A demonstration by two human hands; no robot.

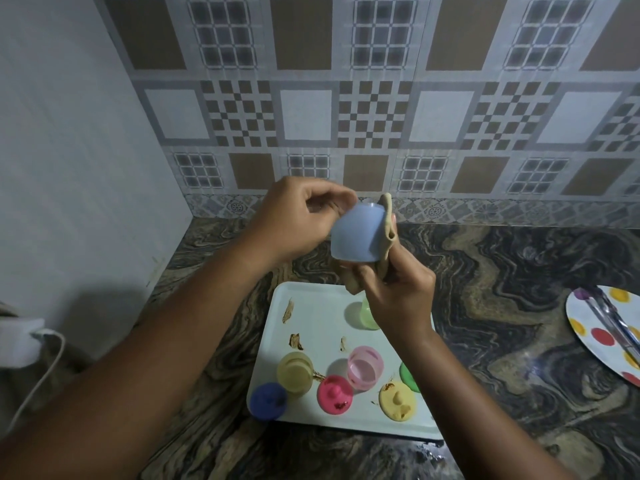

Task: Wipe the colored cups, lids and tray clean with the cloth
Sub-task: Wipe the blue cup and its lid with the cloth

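My left hand (298,220) grips a pale blue cup (358,237) held up above the white tray (311,306). My right hand (398,292) holds a beige cloth (388,237) pressed against the cup's right side. On the tray stand a yellow cup (296,372), a pink cup (365,367) and a green cup (369,313), partly hidden by my right wrist. A blue lid (268,400), a pink lid (335,393), a yellow lid (398,400) and a green lid (408,375) lie along the tray's front. Brown smears mark the tray and lids.
The tray sits on a dark marbled counter (502,271) against a tiled wall. A white plate with coloured dots (599,334), with tongs lying on it, is at the right edge. A white charger and cable (24,341) are at the left.
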